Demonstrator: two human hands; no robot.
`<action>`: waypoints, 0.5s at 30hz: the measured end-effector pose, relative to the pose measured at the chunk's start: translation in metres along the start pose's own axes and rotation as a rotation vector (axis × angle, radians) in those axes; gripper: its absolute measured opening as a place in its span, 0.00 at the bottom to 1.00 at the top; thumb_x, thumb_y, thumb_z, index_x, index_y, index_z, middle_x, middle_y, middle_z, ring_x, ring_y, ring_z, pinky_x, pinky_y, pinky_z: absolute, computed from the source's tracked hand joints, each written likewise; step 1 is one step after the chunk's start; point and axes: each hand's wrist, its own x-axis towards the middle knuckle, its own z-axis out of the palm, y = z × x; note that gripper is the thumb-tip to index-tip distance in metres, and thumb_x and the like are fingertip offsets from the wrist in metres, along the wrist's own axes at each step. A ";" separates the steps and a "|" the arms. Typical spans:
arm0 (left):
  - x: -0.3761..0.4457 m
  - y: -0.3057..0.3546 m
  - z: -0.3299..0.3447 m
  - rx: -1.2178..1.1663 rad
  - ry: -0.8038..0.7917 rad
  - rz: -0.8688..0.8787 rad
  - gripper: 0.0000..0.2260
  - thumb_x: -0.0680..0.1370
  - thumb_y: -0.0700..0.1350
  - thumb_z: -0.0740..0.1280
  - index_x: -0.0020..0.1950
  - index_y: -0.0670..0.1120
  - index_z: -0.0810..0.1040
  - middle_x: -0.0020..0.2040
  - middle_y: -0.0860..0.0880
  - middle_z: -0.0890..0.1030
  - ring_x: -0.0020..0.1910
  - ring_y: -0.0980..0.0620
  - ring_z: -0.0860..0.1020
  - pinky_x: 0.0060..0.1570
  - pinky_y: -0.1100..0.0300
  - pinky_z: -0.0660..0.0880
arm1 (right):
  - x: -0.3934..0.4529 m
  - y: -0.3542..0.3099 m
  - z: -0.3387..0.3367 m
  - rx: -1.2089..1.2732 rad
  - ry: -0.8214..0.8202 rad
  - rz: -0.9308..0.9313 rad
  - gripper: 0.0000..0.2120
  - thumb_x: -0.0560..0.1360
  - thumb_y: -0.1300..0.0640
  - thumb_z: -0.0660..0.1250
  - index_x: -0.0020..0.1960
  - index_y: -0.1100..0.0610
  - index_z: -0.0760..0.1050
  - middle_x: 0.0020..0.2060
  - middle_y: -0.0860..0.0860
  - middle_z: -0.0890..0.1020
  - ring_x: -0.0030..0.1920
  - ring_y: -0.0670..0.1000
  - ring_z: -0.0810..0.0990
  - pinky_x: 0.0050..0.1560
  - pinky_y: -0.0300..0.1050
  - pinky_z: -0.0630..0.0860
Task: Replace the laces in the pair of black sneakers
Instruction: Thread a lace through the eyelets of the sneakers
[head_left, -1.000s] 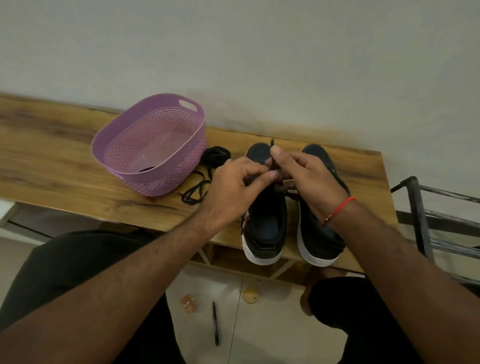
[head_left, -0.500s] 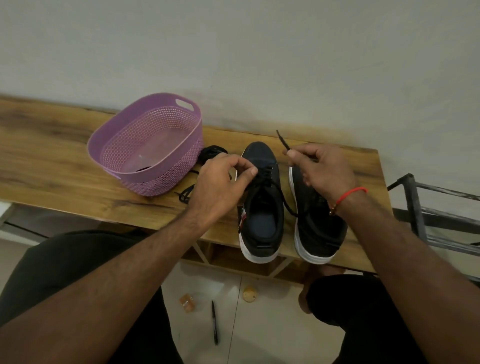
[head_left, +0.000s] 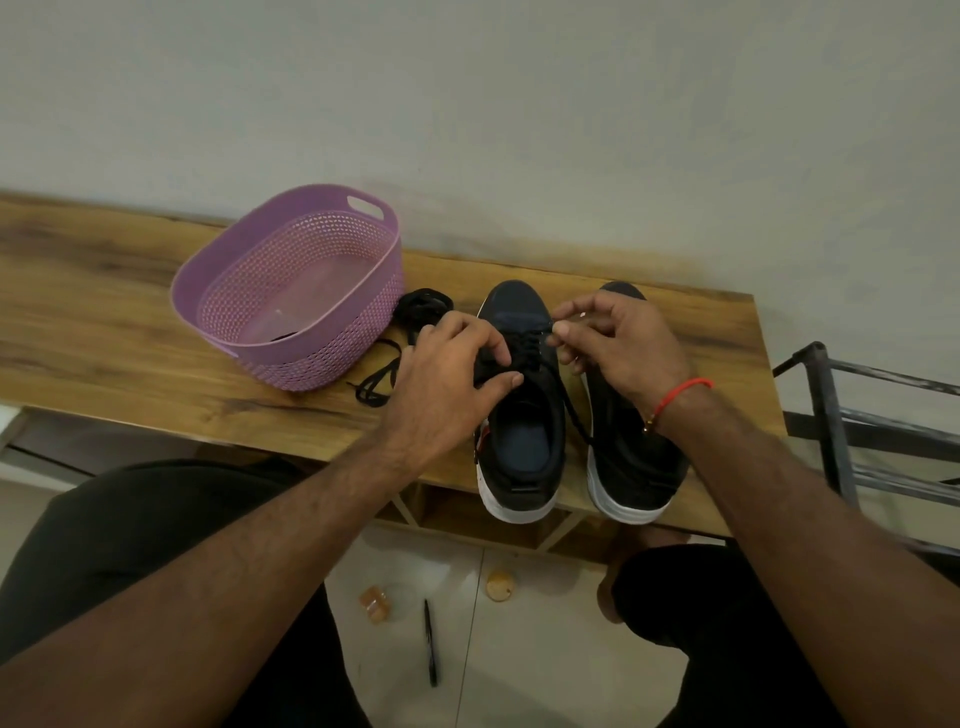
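Two black sneakers with white soles stand side by side on the wooden table (head_left: 130, 332), heels toward me. My left hand (head_left: 447, 374) grips the left sneaker (head_left: 522, 431) at its laced throat, thumb across the lacing. My right hand (head_left: 618, 348) is above the right sneaker (head_left: 631, 457) and pinches the black lace (head_left: 574, 410) near the left sneaker's upper eyelets. The lace's slack runs down between the two shoes. A loose black lace (head_left: 400, 343) lies coiled on the table left of the shoes.
A purple perforated basket (head_left: 260, 291) stands on the table left of the loose lace. A metal rack (head_left: 852, 415) is at the right. On the floor below lie a black pen (head_left: 431, 642) and small brown pieces (head_left: 375, 604).
My right hand has come back down from its raised pull to the left sneaker's eyelets. The lace tip no longer sticks up. My left hand has shifted slightly right over the lacing.
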 end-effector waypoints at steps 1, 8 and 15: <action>0.000 0.000 0.000 0.011 -0.008 -0.008 0.13 0.75 0.57 0.73 0.52 0.59 0.71 0.59 0.57 0.72 0.56 0.53 0.71 0.58 0.44 0.74 | 0.000 0.002 0.000 -0.031 -0.006 -0.012 0.06 0.78 0.63 0.69 0.51 0.53 0.80 0.39 0.52 0.85 0.36 0.47 0.82 0.38 0.39 0.79; 0.005 -0.005 0.000 0.121 -0.218 -0.139 0.30 0.80 0.64 0.63 0.79 0.58 0.63 0.76 0.55 0.70 0.74 0.47 0.62 0.67 0.45 0.59 | 0.003 0.010 0.001 -0.236 -0.099 -0.052 0.07 0.77 0.59 0.71 0.49 0.47 0.83 0.46 0.45 0.85 0.50 0.44 0.83 0.58 0.47 0.80; 0.010 -0.007 -0.005 0.088 -0.241 -0.132 0.26 0.79 0.61 0.67 0.76 0.57 0.69 0.69 0.58 0.78 0.72 0.53 0.71 0.66 0.45 0.60 | 0.002 0.006 0.000 -0.337 -0.131 -0.047 0.06 0.76 0.58 0.69 0.44 0.48 0.83 0.41 0.47 0.85 0.45 0.47 0.84 0.55 0.52 0.81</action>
